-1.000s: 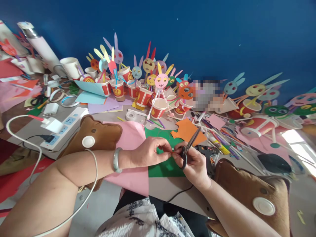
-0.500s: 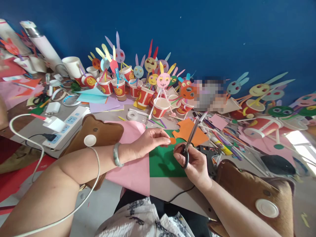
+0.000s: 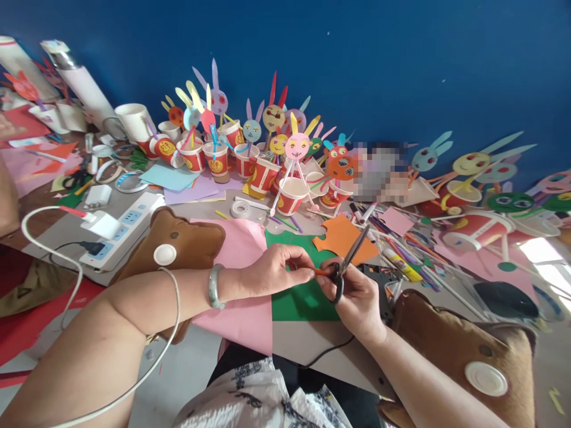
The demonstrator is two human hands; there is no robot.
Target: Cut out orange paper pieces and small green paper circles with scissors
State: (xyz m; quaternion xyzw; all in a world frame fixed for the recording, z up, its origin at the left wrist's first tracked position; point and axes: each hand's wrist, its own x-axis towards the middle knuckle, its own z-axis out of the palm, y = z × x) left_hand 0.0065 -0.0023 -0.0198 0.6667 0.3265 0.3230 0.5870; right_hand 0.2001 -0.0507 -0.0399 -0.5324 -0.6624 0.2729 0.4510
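The left hand [image 3: 272, 270] pinches a small orange paper scrap [image 3: 320, 271] between thumb and fingertips. The right hand [image 3: 357, 297] is curled through the black handles of metal scissors [image 3: 352, 252], whose blades point far and right. Both hover over a green paper sheet [image 3: 303, 303]. A pink paper sheet [image 3: 236, 238] lies to its left, a brown plush cushion [image 3: 187, 244] further left, and a jagged orange paper piece [image 3: 341, 235] just beyond. Red-and-white paper cups with rabbit faces [image 3: 289, 196] crowd the far side.

A deep blue wall [image 3: 379, 53], plain and evenly lit, is seen behind everything. A grey surface [image 3: 303, 342] is set against it, with its near edge shown at the bottom. A patch of bright light [image 3: 542, 252] is cast at the far right.
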